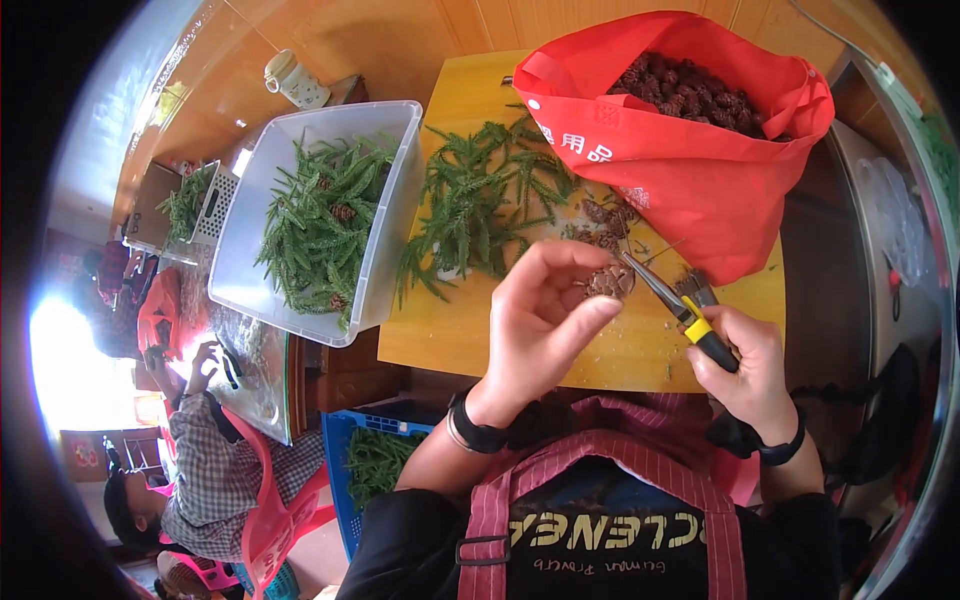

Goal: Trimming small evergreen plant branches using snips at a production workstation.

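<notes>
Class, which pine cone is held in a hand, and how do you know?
The pine cone in the left hand, by the pliers; the others lie in the red bag, on the yellow tabletop or among green sprigs.

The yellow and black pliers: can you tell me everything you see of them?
The pliers have a long, tapering, grey metallic-looking nose and yellow and black handles that look like plastic or rubber. They are held by the handles in the right hand, above the yellow tabletop, nose slanting toward the upper left of the picture. The tips are close beside the brown pine cone in the left hand; whether they touch it, and whether the jaws are shut, I cannot tell.
</notes>
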A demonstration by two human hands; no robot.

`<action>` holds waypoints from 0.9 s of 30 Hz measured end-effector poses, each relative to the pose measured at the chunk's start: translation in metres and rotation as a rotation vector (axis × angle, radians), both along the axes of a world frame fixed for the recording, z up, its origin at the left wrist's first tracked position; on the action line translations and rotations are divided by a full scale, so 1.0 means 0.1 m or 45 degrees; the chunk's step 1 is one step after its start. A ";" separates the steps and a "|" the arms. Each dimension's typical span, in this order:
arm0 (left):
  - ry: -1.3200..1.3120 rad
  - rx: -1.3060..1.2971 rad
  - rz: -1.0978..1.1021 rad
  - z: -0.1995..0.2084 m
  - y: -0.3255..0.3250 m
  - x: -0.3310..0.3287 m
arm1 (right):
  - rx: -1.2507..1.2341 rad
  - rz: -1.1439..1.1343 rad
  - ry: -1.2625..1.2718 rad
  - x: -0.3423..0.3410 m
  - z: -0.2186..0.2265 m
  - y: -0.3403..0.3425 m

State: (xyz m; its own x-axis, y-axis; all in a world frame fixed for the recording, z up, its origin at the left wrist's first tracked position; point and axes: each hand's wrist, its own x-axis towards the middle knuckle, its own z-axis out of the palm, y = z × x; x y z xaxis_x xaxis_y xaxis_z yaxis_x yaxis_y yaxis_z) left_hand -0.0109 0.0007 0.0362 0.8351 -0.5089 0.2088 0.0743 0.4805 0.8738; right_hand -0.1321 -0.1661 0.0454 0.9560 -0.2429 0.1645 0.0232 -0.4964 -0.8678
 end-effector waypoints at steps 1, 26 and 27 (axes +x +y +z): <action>-0.002 0.001 -0.001 0.01 0.02 0.03 | 0.001 -0.001 -0.002 0.00 -0.01 -0.01; 0.112 -0.010 -0.094 -0.07 0.00 0.02 | 0.384 0.191 0.258 -0.10 0.06 -0.08; 0.123 -0.008 -0.107 -0.07 0.00 0.02 | 0.378 0.190 0.273 -0.11 0.07 -0.08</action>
